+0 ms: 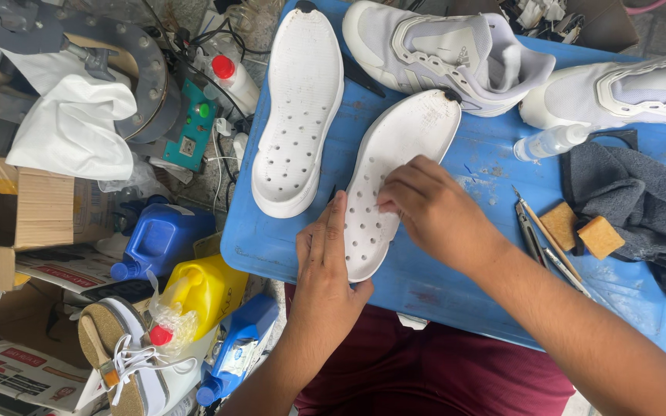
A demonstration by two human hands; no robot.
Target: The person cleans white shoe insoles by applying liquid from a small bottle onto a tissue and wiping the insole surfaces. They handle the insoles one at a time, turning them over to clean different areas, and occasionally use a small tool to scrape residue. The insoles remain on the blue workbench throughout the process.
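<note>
Fingers [402, 185] of right hand [433, 212] bunched, pressing sole [395, 154] | left hand [325, 262] flat, fingers together, steadying sole edge | sole lies on blue table [441, 270], second sole [298, 108] beside, shoe [449, 54] above | best pressed evenly, sole kept from sliding.

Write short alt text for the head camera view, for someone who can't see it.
Two bare hands work on a white perforated insole on a blue table: the left hand steadies its edge, the right hand presses its surface. A second insole, two white shoes, a grey cloth and tools lie around.
</note>
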